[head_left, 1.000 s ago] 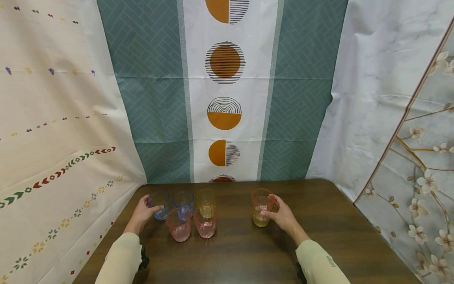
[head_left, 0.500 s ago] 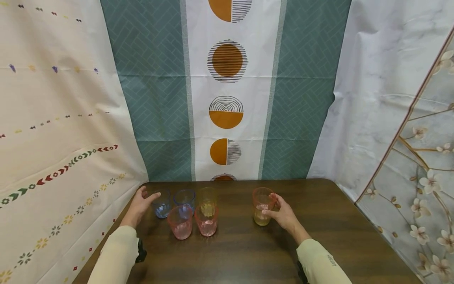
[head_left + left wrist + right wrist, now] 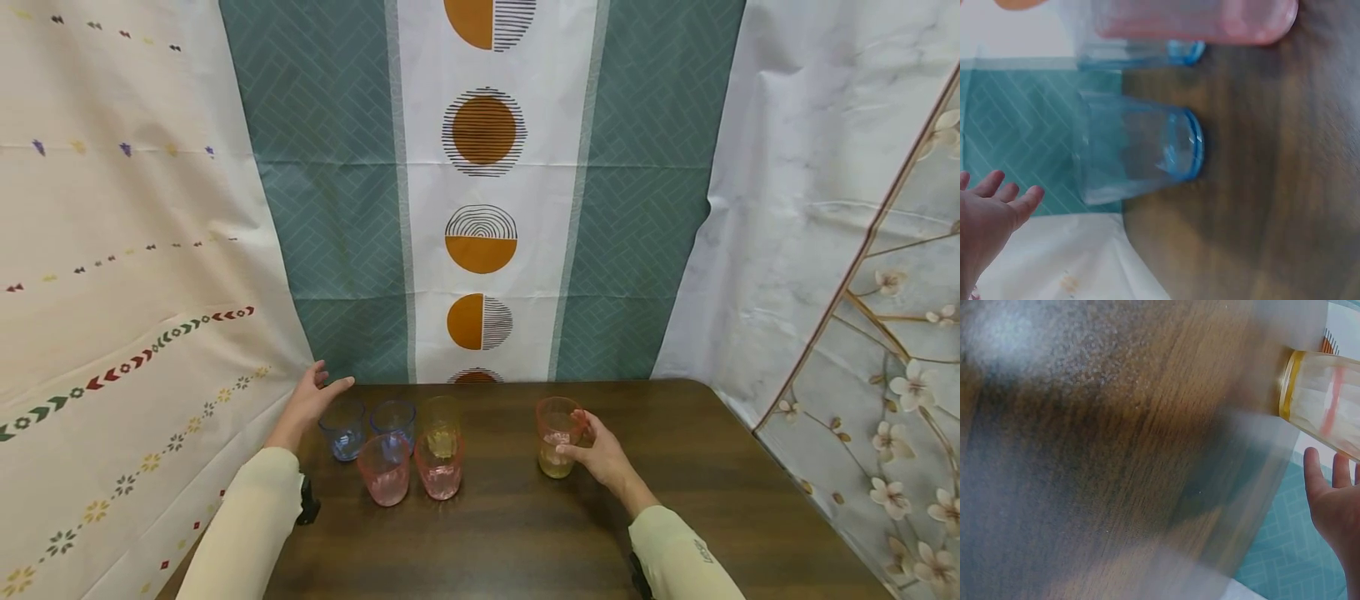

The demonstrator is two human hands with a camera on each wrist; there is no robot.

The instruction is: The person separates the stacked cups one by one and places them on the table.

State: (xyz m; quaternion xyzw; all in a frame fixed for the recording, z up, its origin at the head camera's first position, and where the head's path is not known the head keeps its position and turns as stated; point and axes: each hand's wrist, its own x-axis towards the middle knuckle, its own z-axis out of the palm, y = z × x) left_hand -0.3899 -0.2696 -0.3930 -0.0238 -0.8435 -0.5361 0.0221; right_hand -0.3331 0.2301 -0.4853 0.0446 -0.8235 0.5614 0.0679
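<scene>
In the head view my left hand (image 3: 306, 407) hovers, fingers spread, just above and left of the leftmost blue cup (image 3: 345, 440). The left wrist view shows that hand (image 3: 990, 215) apart from the upright blue cup (image 3: 1141, 147). My right hand (image 3: 602, 457) holds a clear pink cup (image 3: 557, 417) between thumb and fingers. This pink cup sits nested inside a yellow cup (image 3: 555, 469), whose base shows below. From the right wrist, fingers of the hand (image 3: 1338, 509) lie alongside the stack with its yellow base (image 3: 1291, 387); the thumb is hidden there.
Beside the left blue cup stand another blue cup (image 3: 393, 419) and a yellow cup (image 3: 441, 412). Two pink cups (image 3: 387, 483) (image 3: 441, 479) stand in front of them. Dark wooden table (image 3: 480, 550) lies underneath; patterned curtains (image 3: 352, 250) hang behind and at both sides.
My left hand has let go of the leftmost blue cup, then lifted up and away from it. The right hand stays at the pink and yellow stack.
</scene>
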